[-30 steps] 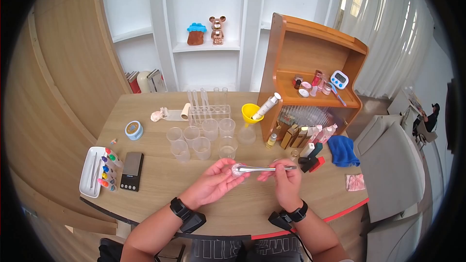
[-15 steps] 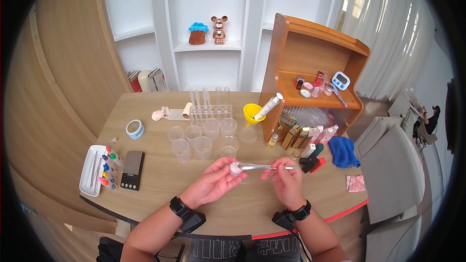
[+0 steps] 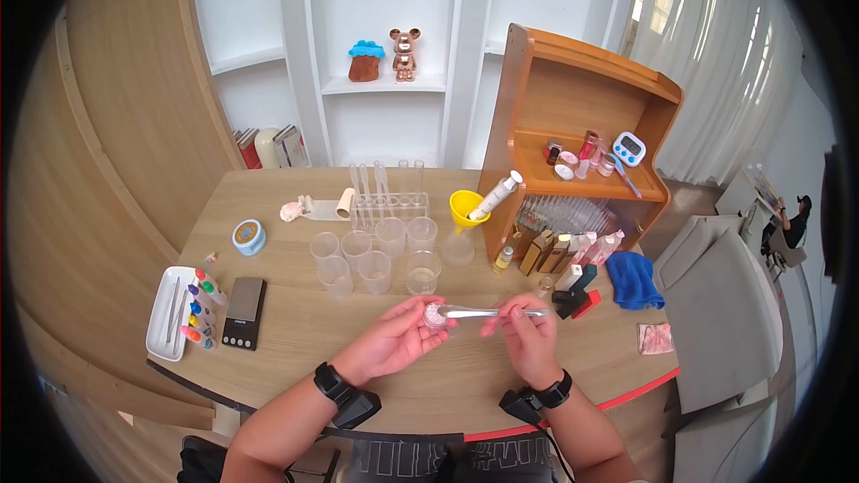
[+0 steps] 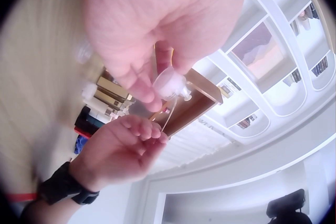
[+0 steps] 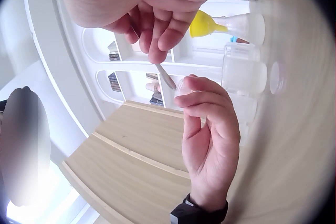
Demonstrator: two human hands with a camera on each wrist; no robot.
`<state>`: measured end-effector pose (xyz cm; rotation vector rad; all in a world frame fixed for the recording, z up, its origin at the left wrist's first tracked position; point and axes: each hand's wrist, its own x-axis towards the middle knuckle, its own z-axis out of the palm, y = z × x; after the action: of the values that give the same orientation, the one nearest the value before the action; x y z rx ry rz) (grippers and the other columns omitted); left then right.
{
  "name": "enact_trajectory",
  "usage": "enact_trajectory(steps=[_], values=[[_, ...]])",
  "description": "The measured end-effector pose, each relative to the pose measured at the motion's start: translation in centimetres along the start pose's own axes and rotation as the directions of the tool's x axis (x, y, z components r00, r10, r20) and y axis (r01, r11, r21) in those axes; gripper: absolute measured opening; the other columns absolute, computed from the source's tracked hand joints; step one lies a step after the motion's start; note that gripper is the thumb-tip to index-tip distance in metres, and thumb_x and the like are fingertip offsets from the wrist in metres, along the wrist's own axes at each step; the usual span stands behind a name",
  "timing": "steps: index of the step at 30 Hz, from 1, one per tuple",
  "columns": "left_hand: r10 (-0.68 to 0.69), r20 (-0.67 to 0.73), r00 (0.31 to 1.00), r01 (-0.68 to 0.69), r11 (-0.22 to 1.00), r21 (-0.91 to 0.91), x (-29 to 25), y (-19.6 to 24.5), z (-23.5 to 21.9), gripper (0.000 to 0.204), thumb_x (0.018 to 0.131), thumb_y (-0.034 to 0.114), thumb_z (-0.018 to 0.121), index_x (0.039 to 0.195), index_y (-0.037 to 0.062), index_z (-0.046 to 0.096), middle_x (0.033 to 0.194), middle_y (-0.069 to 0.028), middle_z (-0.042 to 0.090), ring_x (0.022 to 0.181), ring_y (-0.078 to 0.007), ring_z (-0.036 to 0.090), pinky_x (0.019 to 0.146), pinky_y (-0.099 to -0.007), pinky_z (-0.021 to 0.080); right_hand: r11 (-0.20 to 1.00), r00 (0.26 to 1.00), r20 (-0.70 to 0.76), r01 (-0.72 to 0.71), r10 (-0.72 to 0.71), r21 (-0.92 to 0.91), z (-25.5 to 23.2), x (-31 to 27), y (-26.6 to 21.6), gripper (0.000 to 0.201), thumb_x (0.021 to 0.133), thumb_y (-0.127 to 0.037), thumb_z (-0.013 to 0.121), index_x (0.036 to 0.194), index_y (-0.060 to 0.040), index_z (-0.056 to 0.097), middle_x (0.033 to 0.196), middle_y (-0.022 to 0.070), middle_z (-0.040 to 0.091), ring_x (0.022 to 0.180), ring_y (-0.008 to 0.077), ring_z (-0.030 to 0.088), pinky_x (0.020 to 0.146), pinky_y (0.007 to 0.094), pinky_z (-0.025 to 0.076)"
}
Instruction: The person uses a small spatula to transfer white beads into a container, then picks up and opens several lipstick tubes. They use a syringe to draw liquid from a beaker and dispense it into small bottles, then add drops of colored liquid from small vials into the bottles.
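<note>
My left hand (image 3: 403,331) holds a small clear jar (image 4: 169,83) with a pink, grainy-looking filling between thumb and fingers, above the near middle of the table. The right hand (image 3: 528,340) pinches the handle of a slim metal spatula (image 3: 474,311). Its flat end reaches left to the jar's mouth and overlaps the filling in the head view. In the right wrist view, the spatula's blade points at the jar, which is partly hidden by the left fingers (image 5: 202,98). A pale round disc (image 5: 277,77) lies on the tabletop below.
Several clear plastic cups (image 3: 377,271) stand just beyond the hands, with a test tube rack (image 3: 391,206) behind. A black scale (image 3: 243,315) and a white tray (image 3: 170,315) are at left. Small boxes (image 3: 564,255), a blue cloth (image 3: 633,280) and a wooden shelf (image 3: 591,98) stand right.
The spatula's end has shifted slightly right, from across the jar to its right part, so more of the pink filling shows. Both hands keep their grips and have moved only slightly.
</note>
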<state>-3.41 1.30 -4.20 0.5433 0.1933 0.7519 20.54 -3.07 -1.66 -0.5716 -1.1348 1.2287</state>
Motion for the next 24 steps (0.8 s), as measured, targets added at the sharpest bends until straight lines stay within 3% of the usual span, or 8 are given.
enact_trajectory(steps=[18, 24], values=[[-0.002, 0.013, 1.000, 0.002, 1.000, -0.016, -0.07, -0.13, -0.10, 0.034, 0.110, 0.027, 0.042, 0.134, 0.0046, 0.052, 0.124, -0.0096, 0.062, 0.117, -0.0208, 0.061, 0.103, -0.0360, 0.050, 0.999, 0.997, 0.071, -0.033, 0.035, -0.029, -0.12, -0.08, -0.03, 0.020, 0.106, -0.017, 0.051, 0.102, 0.0009, 0.060, 0.091, 0.0152, 0.070, 0.083, 0.0246, 0.070, 0.076, 0.0363, 0.054], [-0.014, 0.039, 0.999, 0.014, 1.000, -0.006, -0.04, 0.01, -0.03, 0.036, 0.110, 0.028, 0.042, 0.135, 0.0036, 0.051, 0.123, -0.0131, 0.062, 0.117, -0.0217, 0.061, 0.102, -0.0353, 0.050, 0.998, 0.998, 0.002, -0.059, 0.059, 0.008, 0.13, 0.00, -0.28, 0.019, 0.105, -0.016, 0.051, 0.103, 0.0010, 0.060, 0.092, 0.0153, 0.070, 0.082, 0.0252, 0.070, 0.076, 0.0361, 0.054]])
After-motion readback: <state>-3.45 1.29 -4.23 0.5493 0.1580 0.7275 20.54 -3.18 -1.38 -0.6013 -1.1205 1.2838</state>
